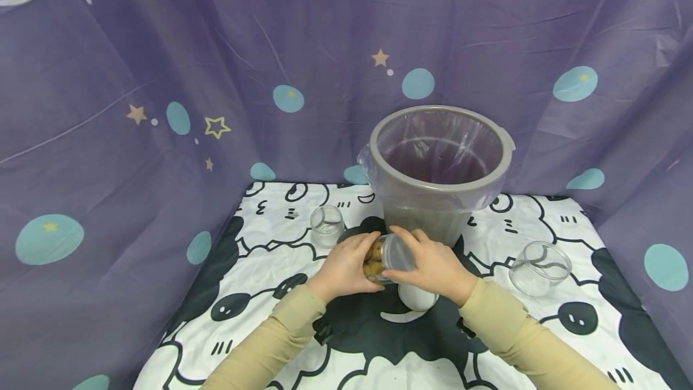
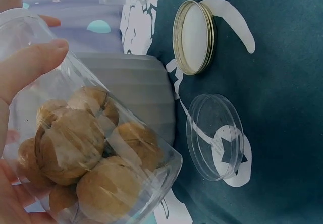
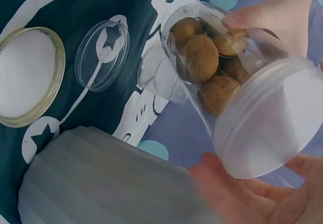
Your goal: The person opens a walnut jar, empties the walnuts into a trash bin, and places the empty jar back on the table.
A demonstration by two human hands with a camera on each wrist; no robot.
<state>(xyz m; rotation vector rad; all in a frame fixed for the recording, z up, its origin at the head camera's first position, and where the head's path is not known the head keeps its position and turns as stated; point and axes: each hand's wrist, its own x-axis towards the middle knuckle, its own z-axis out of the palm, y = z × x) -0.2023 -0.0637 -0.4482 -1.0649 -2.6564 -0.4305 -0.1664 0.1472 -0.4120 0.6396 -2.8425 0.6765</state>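
A clear jar (image 2: 81, 70) of walnuts (image 2: 70, 141) is held tilted on its side over the cloth, in front of a bin. My left hand (image 1: 346, 266) grips its body, with the thumb along the wall. At the other end sits a whitish translucent lid (image 3: 272, 118). My right hand (image 1: 435, 266) holds this lid, fingers on the upper edge and thumb on the lower edge. Below the jar lies a gold-rimmed lid (image 2: 194, 37) with a white inside. Beside it, a clear round lid (image 2: 214, 135) rests on the dark part of the cloth.
The grey bin (image 1: 422, 215), lined with a clear bag, stands upright behind the hands. An open clear jar (image 1: 327, 227) is at the back left, and a wider clear jar (image 1: 539, 269) is on the right. A black-and-white cartoon cloth (image 1: 260, 306) covers the table, with purple curtains around it.
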